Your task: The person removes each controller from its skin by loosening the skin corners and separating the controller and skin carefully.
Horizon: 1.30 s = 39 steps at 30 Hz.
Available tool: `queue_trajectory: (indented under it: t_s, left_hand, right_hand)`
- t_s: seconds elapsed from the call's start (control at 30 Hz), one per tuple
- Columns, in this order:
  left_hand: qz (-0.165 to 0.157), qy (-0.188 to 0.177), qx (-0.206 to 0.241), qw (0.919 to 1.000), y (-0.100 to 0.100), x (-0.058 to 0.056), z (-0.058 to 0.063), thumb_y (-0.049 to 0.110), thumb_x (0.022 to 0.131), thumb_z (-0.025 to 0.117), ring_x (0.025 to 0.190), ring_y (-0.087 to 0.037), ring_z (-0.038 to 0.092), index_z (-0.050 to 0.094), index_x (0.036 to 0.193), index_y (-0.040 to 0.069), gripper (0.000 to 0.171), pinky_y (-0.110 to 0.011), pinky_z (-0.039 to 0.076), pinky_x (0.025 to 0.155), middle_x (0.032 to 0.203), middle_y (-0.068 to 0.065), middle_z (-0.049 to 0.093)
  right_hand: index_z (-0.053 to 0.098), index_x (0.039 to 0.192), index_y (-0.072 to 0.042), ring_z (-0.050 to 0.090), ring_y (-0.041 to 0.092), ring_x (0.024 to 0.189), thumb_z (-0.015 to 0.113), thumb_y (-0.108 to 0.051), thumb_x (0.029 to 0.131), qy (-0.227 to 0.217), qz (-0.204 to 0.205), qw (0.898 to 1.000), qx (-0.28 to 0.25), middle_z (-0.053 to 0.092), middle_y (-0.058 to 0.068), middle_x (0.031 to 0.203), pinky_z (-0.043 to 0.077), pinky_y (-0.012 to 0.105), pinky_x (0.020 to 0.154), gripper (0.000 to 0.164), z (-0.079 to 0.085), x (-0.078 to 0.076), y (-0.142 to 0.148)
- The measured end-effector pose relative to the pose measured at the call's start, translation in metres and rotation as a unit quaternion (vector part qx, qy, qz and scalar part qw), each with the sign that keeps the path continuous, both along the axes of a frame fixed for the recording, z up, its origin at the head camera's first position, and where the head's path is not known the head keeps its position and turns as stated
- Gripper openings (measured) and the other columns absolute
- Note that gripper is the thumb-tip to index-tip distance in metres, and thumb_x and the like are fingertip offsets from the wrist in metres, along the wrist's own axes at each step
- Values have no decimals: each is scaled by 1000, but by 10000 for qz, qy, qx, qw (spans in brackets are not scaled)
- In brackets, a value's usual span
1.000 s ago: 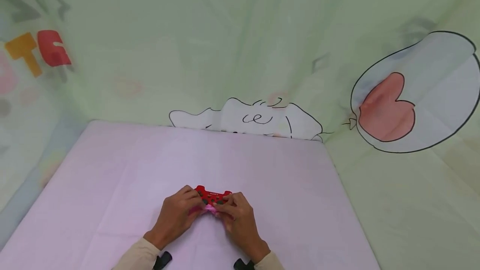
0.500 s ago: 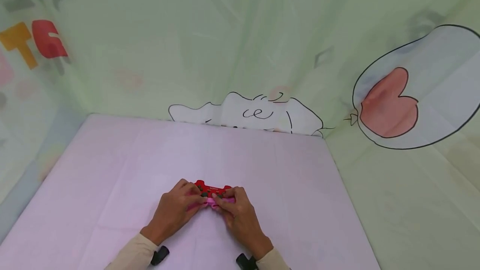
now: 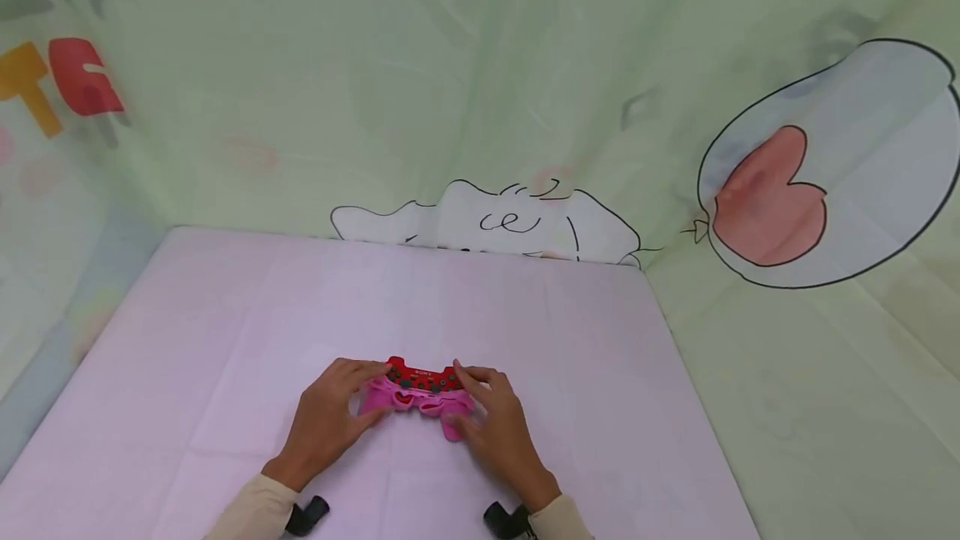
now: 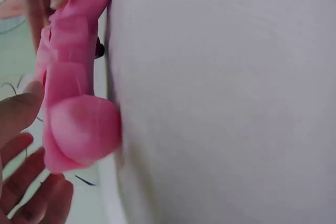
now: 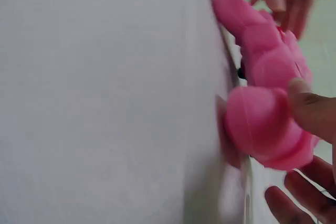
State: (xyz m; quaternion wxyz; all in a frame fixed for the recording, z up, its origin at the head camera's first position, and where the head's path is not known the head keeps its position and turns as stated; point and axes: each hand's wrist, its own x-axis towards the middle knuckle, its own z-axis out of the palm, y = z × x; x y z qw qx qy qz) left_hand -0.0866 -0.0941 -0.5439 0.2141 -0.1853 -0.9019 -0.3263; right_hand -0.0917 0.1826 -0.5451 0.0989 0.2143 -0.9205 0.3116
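A red game controller (image 3: 423, 377) with dark buttons rests on the table. A pink soft cover (image 3: 378, 392) wraps its near side and handles, while its red upper face stays bare. My left hand (image 3: 322, 415) curves loosely about the left handle. In the left wrist view, that thumb (image 4: 23, 108) is right at the cover's edge and its fingers (image 4: 26, 177) are spread away from it. On the right handle, my right hand (image 3: 498, 423) lays its thumb (image 5: 310, 106) against the cover. Its index finger extends by the controller's upper right corner; its other visible fingers (image 5: 304, 190) stand apart.
A pale pink cloth covers the table (image 3: 225, 332). Printed fabric walls rise behind and at both sides, with a heart balloon drawing (image 3: 772, 198) at right. Black wrist devices (image 3: 307, 515) hang under both light sleeves.
Both hands have loosened from their close pinch on the cover and moved apart toward the handles. More pink cover shows across the controller's near side.
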Motion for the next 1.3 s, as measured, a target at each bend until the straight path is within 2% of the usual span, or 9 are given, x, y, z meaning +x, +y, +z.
queue_trajectory:
  t_s: [0.1, 0.2, 0.37, 0.53, 0.63, 0.9, 1.03, 1.13, 1.3]
  left_hand:
    - [172, -634, 543, 9964, -2, 3, -5, 16, 69, 101, 96, -13, 71, 73, 134, 14, 72, -33, 62, 80, 124, -1, 76]
    - [204, -1241, 949, 9875, -3, 4, -10, 11, 71, 99, 79, -7, 70, 72, 136, 13, 70, -26, 61, 74, 119, -3, 76]
    - [324, -1719, 1438, 9740, -5, 1, -11, 11, 71, 99, 65, -2, 63, 75, 126, 19, 61, -21, 57, 65, 104, 2, 75]
    - [345, -1747, 1555, 9717, -8, -3, -11, 15, 69, 101, 67, -4, 60, 73, 114, 28, 55, -22, 53, 62, 92, 9, 73]
    - [206, -1750, 1506, 9728, -11, -8, -11, 15, 69, 102, 75, -8, 63, 71, 110, 28, 53, -23, 53, 64, 90, 11, 71]
    - [-336, -1682, 1210, 9777, -16, -20, -11, 18, 68, 102, 82, -15, 62, 66, 103, 28, 51, -22, 50, 66, 87, 11, 64]
    - [-562, -1255, 1090, 9845, -15, -25, -14, 16, 69, 101, 79, -14, 59, 64, 94, 26, 46, -22, 47, 65, 84, 12, 60]
    - [-592, -983, 860, 9897, -14, -28, -15, 16, 70, 99, 77, -12, 56, 62, 89, 25, 43, -22, 45, 66, 81, 12, 57]
    - [-344, -1000, 387, 9936, -11, -26, -12, 10, 72, 96, 78, -7, 51, 62, 84, 24, 39, -23, 45, 67, 81, 14, 53]
  right_hand:
    - [61, 151, -17, 65, 19, 131, 93, -23, 81, -778, -190, 9935, -806, 67, -3, 140, 60, 32, 100, 77, -1, -2, 4]
    - [68, 144, -19, 70, 16, 124, 94, -16, 78, -1258, -381, 9809, -1437, 70, -6, 135, 59, 24, 96, 72, -3, -2, 5]
    - [78, 126, -21, 76, 15, 111, 97, -21, 73, -1249, -788, 9676, -2050, 77, -7, 121, 60, 21, 92, 57, -10, 0, 3]
    - [79, 114, -24, 77, 12, 101, 99, -27, 69, -1136, -1102, 9599, -2315, 78, -7, 109, 61, 20, 87, 49, -14, 3, 0]
    - [75, 111, -24, 77, 12, 98, 100, -22, 70, -1159, -1124, 9574, -2396, 76, -6, 107, 61, 21, 86, 47, -14, 3, 0]
    - [68, 101, -19, 72, 14, 97, 98, -8, 72, -1362, -724, 9612, -2288, 70, -3, 99, 62, 24, 89, 42, -12, -5, 4]
    - [68, 96, -23, 68, 14, 98, 96, -7, 75, -1443, -558, 9655, -2096, 67, -7, 95, 61, 25, 93, 38, -11, -8, 7]
    - [66, 93, -25, 67, 12, 98, 95, -6, 77, -1441, -478, 9669, -2049, 66, -10, 93, 61, 26, 93, 37, -10, -8, 7]
    - [65, 94, -23, 67, 11, 98, 93, -7, 79, -1264, -342, 9734, -1879, 66, -9, 95, 61, 27, 94, 35, -11, -6, 5]
